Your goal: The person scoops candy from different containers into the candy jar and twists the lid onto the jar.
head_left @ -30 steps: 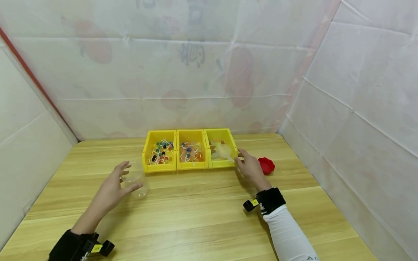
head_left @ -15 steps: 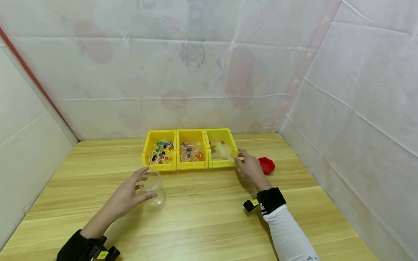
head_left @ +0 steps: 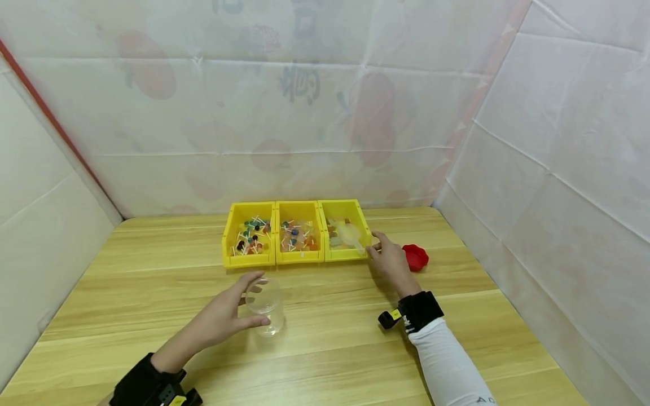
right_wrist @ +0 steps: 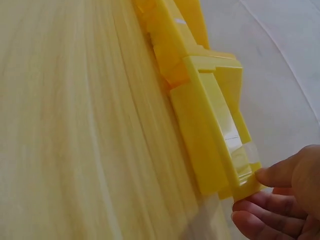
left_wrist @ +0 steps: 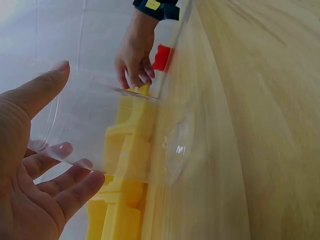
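Wooden table (head_left: 325, 361): right fingers (right_wrist: 272, 202) pinch bin (right_wrist: 200, 135) near red object (head_left: 416, 258); left fingers (left_wrist: 80, 194) grip cup (head_left: 274, 316).

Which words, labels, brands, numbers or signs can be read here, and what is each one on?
"A", on the right arm's white fabric sleeve; the letter after it is cut off by the frame edge.
Faint blue-grey characters on the white cloth backdrop: too pale to read with certainty.
Print on the small yellow rectangular tags at both black wrist straps: too small to read.

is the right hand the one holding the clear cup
No, the left hand holds the clear cup, while the right hand grips the rightmost yellow bin.
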Motion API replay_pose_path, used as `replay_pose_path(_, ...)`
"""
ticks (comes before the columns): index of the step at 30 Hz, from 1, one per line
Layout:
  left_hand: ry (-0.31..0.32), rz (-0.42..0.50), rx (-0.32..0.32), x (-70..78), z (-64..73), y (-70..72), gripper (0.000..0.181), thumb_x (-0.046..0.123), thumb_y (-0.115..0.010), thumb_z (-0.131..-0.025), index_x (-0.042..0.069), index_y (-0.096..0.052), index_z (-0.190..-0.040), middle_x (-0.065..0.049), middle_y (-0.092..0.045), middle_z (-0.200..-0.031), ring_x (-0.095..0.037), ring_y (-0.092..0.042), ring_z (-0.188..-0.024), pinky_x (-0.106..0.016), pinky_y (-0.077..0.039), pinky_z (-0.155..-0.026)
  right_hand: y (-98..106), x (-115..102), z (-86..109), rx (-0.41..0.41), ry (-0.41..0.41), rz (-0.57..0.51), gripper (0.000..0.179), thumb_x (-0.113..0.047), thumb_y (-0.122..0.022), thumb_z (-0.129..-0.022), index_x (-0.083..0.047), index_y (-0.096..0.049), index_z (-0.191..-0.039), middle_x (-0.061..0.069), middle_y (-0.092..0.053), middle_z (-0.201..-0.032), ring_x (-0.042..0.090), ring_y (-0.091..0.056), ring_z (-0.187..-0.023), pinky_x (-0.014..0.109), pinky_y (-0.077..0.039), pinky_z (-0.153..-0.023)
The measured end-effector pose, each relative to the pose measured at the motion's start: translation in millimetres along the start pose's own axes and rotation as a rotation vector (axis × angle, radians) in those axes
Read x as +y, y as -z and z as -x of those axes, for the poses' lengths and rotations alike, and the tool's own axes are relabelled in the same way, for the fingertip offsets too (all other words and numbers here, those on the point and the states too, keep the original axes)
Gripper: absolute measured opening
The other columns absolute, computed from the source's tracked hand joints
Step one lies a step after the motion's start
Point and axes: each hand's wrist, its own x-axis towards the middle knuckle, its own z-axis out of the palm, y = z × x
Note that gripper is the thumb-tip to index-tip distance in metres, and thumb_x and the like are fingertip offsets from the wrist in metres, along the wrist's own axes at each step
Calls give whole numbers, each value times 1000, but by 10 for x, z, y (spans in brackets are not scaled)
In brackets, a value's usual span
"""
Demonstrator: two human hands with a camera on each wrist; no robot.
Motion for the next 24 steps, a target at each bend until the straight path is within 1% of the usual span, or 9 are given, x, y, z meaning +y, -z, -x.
replay_pose_path(3, -22, 1, -18, -13, 4, 10, 86, 37, -77, -84, 12, -30, -151, -9, -53, -137, -30, -57, -116, -47, -51, -93, -36, -56, -1, 13, -26, -11, 45, -27, -58, -98, -8, -51, -138, 9, -70, -105, 26, -65, -92, 41, -54, -80)
replay_pose_path(7, -53, -2, -43, -44, 21, 40, 87, 46, -75, -83, 13, -30, -151, -8, -54, -136, -28, -58, -115, -46, -52, -92, -60, -110, 1, 37, -80, -14, 36, -25, -56, -94, -5, -60, -124, 10, -69, -104, 26, -64, -91, 40, -54, -79)
replay_pose_path(10, -67, -2, -66, -83, 39, 72, 88, 50, -73, -83, 14, -30, -151, -7, -54, -136, -28, -58, -115, -46, -52, -91, -59, -122, -2, 57, -114, 2, 31, -24, -56, -92, -4, -62, -115, 10, -69, -102, 25, -63, -88, 38, -53, -76)
replay_pose_path(13, -81, 10, -88, -137, 57, 115, 88, 49, -74, -82, 16, -31, -151, -5, -54, -137, -26, -57, -116, -46, -52, -91, -47, -127, 0, 64, -133, 15, 27, -25, -56, -93, -5, -62, -110, 10, -68, -99, 25, -62, -83, 36, -52, -72)
replay_pose_path(16, -108, 36, -111, -195, 74, 167, 87, 43, -76, -82, 18, -30, -151, -3, -53, -138, -26, -57, -117, -45, -52, -91, -41, -138, 11, 68, -144, 31, 27, -27, -56, -93, -5, -62, -107, 11, -67, -97, 25, -61, -81, 37, -50, -70)
replay_pose_path(20, -141, 58, -135, -262, 97, 246, 87, 36, -78, -83, 16, -29, -152, -4, -53, -139, -27, -57, -117, -43, -52, -91, -52, -157, 22, 72, -144, 54, 27, -28, -55, -93, -5, -62, -106, 11, -67, -97, 26, -61, -80, 38, -49, -70)
replay_pose_path(22, -149, 59, -144, -295, 108, 286, 88, 35, -78, -83, 15, -29, -152, -6, -54, -137, -27, -57, -116, -44, -52, -92, -65, -171, 25, 69, -140, 60, 28, -28, -55, -94, -5, -61, -107, 11, -67, -97, 25, -61, -79, 37, -49, -69)
replay_pose_path(24, -152, 52, -153, -324, 119, 325, 89, 36, -79, -82, 16, -28, -153, -6, -55, -136, -25, -58, -116, -45, -51, -92, -81, -189, 28, 66, -136, 62, 28, -28, -54, -95, -4, -61, -108, 12, -67, -97, 24, -61, -78, 37, -49, -68)
